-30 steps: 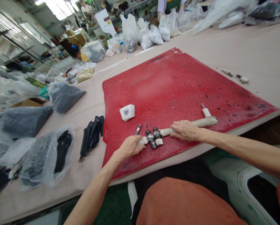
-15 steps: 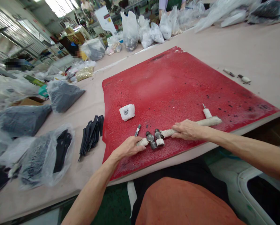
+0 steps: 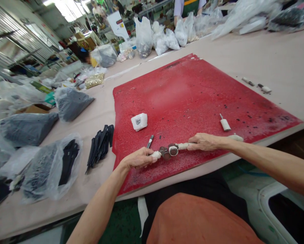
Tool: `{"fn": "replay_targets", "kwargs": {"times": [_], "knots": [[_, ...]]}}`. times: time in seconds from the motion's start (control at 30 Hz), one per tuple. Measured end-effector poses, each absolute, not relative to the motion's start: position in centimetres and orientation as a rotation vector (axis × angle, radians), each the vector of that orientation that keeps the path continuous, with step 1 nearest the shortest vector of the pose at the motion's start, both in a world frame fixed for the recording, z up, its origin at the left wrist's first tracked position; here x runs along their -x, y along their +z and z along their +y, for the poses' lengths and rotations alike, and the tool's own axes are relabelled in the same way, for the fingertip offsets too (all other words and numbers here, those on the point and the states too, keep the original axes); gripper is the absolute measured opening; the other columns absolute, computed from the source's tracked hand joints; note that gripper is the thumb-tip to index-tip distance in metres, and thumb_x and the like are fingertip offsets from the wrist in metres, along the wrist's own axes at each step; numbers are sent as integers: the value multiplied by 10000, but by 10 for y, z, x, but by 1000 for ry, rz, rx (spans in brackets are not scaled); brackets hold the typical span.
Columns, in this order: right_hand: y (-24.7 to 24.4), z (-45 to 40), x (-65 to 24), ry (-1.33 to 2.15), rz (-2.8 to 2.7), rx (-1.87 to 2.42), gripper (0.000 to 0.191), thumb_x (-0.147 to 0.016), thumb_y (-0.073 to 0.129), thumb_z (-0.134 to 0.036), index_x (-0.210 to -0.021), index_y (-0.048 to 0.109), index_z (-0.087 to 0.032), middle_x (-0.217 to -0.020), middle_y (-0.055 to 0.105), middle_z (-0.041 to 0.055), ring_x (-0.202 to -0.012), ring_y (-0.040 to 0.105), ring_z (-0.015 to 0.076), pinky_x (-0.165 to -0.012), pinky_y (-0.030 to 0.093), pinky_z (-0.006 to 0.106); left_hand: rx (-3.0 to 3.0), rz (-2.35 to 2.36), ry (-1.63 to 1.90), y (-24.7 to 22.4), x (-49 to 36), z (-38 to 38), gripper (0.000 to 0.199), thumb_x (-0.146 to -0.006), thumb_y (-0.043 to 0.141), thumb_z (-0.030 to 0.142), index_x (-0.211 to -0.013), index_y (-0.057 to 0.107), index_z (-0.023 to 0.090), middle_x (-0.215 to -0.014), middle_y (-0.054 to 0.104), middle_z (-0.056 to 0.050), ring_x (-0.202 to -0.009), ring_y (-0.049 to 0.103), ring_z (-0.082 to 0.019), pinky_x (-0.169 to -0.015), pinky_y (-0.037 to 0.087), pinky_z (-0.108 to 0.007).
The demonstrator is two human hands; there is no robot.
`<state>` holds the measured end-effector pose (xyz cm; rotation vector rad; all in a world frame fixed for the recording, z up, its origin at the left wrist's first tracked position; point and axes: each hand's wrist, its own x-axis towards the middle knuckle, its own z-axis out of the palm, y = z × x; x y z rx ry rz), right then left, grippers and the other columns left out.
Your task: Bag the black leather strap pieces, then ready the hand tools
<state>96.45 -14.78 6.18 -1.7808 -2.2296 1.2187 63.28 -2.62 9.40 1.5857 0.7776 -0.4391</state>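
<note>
My left hand (image 3: 139, 158) is closed around the pale wrapped handle of a hammer (image 3: 165, 154), close to its head. In my right hand (image 3: 204, 141) is a second hammer (image 3: 173, 150), gripped partway along its longer wrapped handle. The two dark metal heads meet side by side just above a scuffed red board (image 3: 167, 91), their round faces turned toward me. Beyond my left hand lies a slim tool with a dark tip (image 3: 150, 141). A white block with a dark mark (image 3: 139, 122) rests farther back. A white-handled tool with a thin metal pin (image 3: 225, 124) lies beyond my right hand.
Black strips (image 3: 99, 147) are bundled left of the board, beside a clear plastic bag (image 3: 52, 169) of dark pieces. White bags (image 3: 144, 37) line the far side. Two small wrapped tools (image 3: 265, 89) lie right. A person's sleeves (image 3: 177, 8) show across the table.
Both hammers have rolled in my hands, so the round faces that pointed down now face me. The right handle has shifted slightly nearer me, uncovering more of the white-handled tool.
</note>
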Motion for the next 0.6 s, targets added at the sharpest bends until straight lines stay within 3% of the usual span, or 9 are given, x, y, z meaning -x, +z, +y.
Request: {"fn": "replay_targets", "kwargs": {"times": [0.17, 0.4, 0.6], "knots": [[55, -147, -965, 1308, -2171, 1711, 388, -956, 429, -497, -804, 578, -173, -700, 538, 3, -585, 435, 112, -550, 246, 273, -1482, 732, -442, 86, -628, -21, 501, -823, 627, 610, -961, 656, 129, -567, 536, 38, -357, 346, -54, -345, 215, -196], [58, -144, -961, 1402, -2116, 1723, 403, -965, 393, -500, -769, 530, -176, -670, 475, -3, -563, 383, 108, -527, 236, 275, -1296, 718, -355, 73, -628, -17, 489, -749, 727, 578, -886, 648, 115, -628, 599, -3, -437, 479, -78, -372, 317, -186], [54, -141, -961, 1529, -2014, 1712, 407, -965, 401, -520, -747, 475, -184, -642, 396, -20, -546, 339, 97, -509, 231, 269, -1217, 700, -355, 66, -626, -12, 469, -758, 734, 562, -865, 621, 120, -653, 627, -18, -436, 500, -81, -361, 322, -188]]}}
